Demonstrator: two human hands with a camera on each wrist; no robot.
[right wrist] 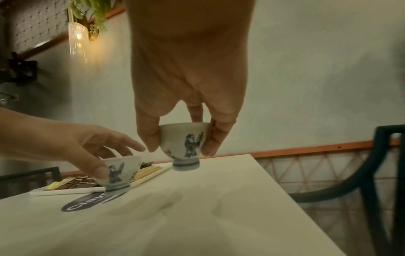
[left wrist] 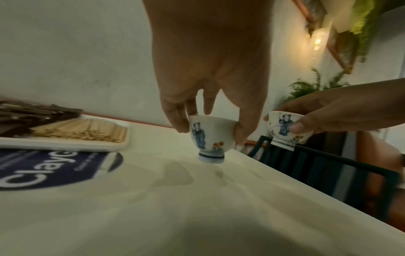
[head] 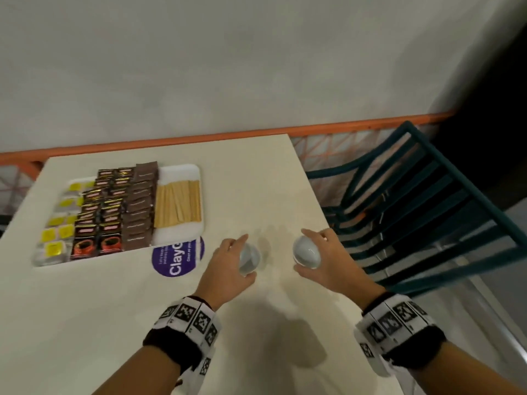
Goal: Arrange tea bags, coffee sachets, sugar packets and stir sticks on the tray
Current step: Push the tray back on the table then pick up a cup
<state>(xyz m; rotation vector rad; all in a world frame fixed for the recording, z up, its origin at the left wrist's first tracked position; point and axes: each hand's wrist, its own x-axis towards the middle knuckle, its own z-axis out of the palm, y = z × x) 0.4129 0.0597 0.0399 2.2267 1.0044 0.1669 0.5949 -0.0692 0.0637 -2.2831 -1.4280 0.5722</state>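
Observation:
A white tray [head: 182, 172] lies at the table's far left. On it, in rows from left to right, are yellow-labelled tea bags [head: 60, 223], black and red coffee sachets [head: 99, 212], brown sugar packets [head: 139, 206] and wooden stir sticks [head: 178, 203]. My left hand [head: 233, 256] grips a small white painted cup [left wrist: 210, 138] from above, just over the table, right of the tray. My right hand [head: 328, 258] grips a matching cup [right wrist: 184, 142] by its rim, slightly higher, near the table's right edge.
A round purple sticker [head: 176, 259] sits on the table [head: 114, 323] just in front of the tray. A teal slatted chair [head: 413, 209] stands close beside the table's right edge. A grey wall with an orange rail [head: 313, 128] runs behind.

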